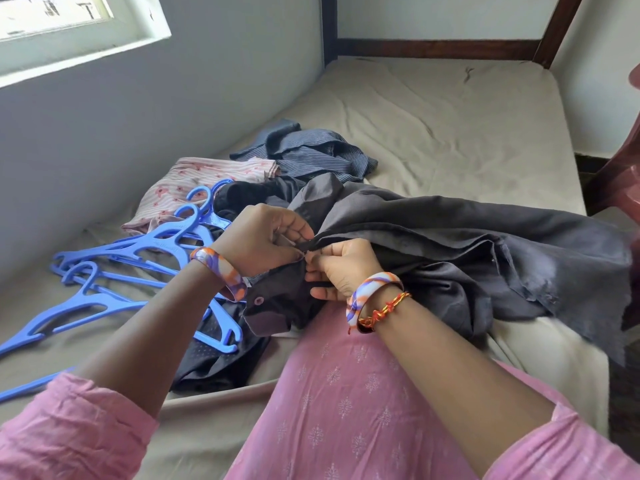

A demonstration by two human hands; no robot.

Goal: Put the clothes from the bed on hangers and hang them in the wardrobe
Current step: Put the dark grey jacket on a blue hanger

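Note:
A dark grey shirt point(450, 244) lies crumpled across the near side of the bed point(450, 109). My left hand point(266, 237) and my right hand point(341, 268) meet at its front edge, and both pinch the fabric close together. A button shows on the shirt's placket just below my left wrist. Several blue plastic hangers point(114, 268) lie in a loose pile on the bed to the left of my hands. Behind them lie a pink-and-white patterned garment point(194, 185) and a blue striped shirt point(311, 154).
A grey wall with a window point(69, 26) runs along the bed's left side. The dark wooden bed frame point(436, 48) closes the far end. A reddish-brown plastic chair point(620, 174) stands at the right edge. The wardrobe is out of view.

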